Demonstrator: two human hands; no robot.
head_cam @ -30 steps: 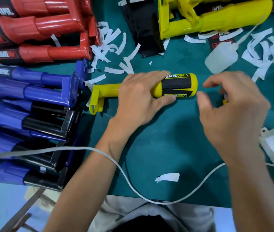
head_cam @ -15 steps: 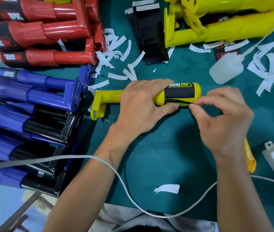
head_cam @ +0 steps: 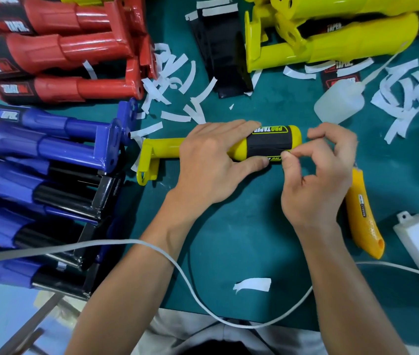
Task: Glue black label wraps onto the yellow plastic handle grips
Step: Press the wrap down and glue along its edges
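Bench obs., head view. The yellow handle grip (head_cam: 167, 148) lies lengthwise on the green mat (head_cam: 241, 226), bracket end to our left and rounded end to our right, between the two hands.

The left hand (head_cam: 211, 162) holds it at mid-length. The fingers drape over the top and the thumb tucks along the near side. We judge this clamp is there to stop the round body rolling while the other end is worked.

The black label wrap (head_cam: 267, 143) sits around the fat end, printed logo facing up.

The right hand (head_cam: 316, 180) meets the wrap's near lower edge. Thumb and forefinger are closed narrowly in a pinch there, and the other fingers are curled clear above. (We cannot tell whether it pinches the label's own edge or a backing strip.)

We judge the current step is seating or closing the seam on the underside, so the wrap is largely on but not finished.

The glue bottle (head_cam: 336, 103) lies on its side just beyond the right hand, nozzle pointing away, probably so it is easy to reach. A yellow utility knife (head_cam: 364, 216) lies by the right wrist.

White backing strips (head_cam: 175, 73) litter the mat. Spare black labels (head_cam: 221, 47) are stacked at the far edge beside more yellow grips (head_cam: 331, 44). Red grips (head_cam: 62, 49) and blue grips (head_cam: 49, 147) are piled at left.

Risk: the seam may lift if it is released early.
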